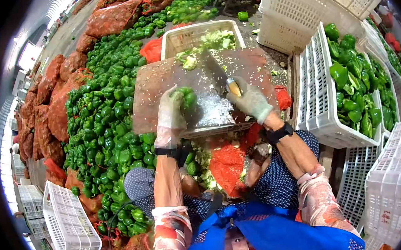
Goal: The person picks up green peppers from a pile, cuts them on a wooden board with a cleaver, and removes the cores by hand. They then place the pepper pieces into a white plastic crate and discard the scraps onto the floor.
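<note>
My left hand (171,107), in a pale glove, is closed around a green pepper (188,98) over the left half of a brown board (151,89). To its right, my gloved right hand (250,98) grips the wooden handle of a knife (216,71). The dark blade points up and away from me, apart from the pepper, and looks slightly blurred. Pale seeds are scattered across the board. Just beyond the board stands a white crate (201,30) holding pale green pepper scraps (218,40).
A large heap of green peppers (112,126) lies left, with red mesh sacks (52,103) behind it. At right stands a white crate of cut peppers (317,93), near stacked crates (291,21). A red net (227,167) lies between my legs. An overturned-looking crate (70,222) sits lower left.
</note>
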`<state>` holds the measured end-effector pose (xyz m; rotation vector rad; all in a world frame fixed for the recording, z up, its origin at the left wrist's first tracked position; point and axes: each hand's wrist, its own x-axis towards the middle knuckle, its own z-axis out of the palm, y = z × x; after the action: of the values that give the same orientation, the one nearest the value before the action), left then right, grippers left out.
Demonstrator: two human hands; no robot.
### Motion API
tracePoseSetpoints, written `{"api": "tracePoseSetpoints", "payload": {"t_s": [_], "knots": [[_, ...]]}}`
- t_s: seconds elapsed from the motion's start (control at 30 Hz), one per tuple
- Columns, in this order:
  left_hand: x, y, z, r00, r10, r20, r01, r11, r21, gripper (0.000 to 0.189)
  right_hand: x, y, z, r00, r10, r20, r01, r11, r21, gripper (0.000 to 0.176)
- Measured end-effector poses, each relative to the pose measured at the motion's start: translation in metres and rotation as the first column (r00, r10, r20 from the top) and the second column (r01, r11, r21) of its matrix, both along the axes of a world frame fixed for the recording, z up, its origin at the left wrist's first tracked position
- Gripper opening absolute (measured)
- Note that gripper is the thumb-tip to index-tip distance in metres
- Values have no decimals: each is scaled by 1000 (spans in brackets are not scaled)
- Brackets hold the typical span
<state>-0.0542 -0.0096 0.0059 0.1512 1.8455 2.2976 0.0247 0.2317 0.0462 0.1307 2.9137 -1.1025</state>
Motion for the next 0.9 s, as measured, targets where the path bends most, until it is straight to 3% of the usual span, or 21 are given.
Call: {"api": "tracePoseSetpoints", "payload": {"t_s": [0.07,0.1,0.17,0.2,0.23,0.3,0.37,0.4,0.5,0.53,0.63,0.67,0.77,0.8,0.9], "knots": [[1,20,0,994,-6,107,1,999,45,44,4,9,-34,991,32,-128,-25,999,48,67],[2,30,3,987,-8,160,-3,998,67,46,14,5,-23,990,23,-137,-26,999,-21,66],[-11,25,-21,994,105,-40,-109,984,-137,45,35,-4,-1,988,5,-155,-30,987,-158,64],[-17,19,-25,966,104,-237,-201,878,-433,42,45,-8,5,984,10,-180,-38,988,-151,63],[-13,18,-13,910,36,-413,-326,677,-659,38,54,-11,6,979,18,-202,-48,988,-144,62],[-3,18,2,924,47,-378,-321,629,-708,34,60,-15,5,960,96,-264,-119,990,-70,61],[1,19,6,935,50,-350,-299,642,-706,35,69,-20,14,971,73,-228,-107,984,-140,61],[-9,12,-12,850,-46,-525,-428,520,-739,34,71,-21,10,957,106,-272,-140,984,-109,60],[-4,14,-14,941,103,-322,-273,792,-546,29,76,-24,7,957,151,-246,-178,980,-94,58],[12,20,9,967,135,-217,-233,813,-534,31,77,-25,8,965,158,-210,-183,978,-103,58],[10,18,-13,911,124,-393,-309,837,-452,36,79,-33,11,966,216,-140,-223,974,-33,58],[12,15,-17,974,109,-201,-190,872,-452,38,78,-32,7,955,249,-159,-254,967,-14,58],[25,20,-3,902,109,-419,-358,731,-581,34,75,-44,29,976,216,19,-217,973,76,59],[30,22,5,939,145,-312,-302,780,-547,33,75,-50,26,974,219,-60,-211,971,110,59],[31,21,2,994,88,-70,-97,986,-137,33,65,-65,28,973,222,59,-229,955,189,47]]}}
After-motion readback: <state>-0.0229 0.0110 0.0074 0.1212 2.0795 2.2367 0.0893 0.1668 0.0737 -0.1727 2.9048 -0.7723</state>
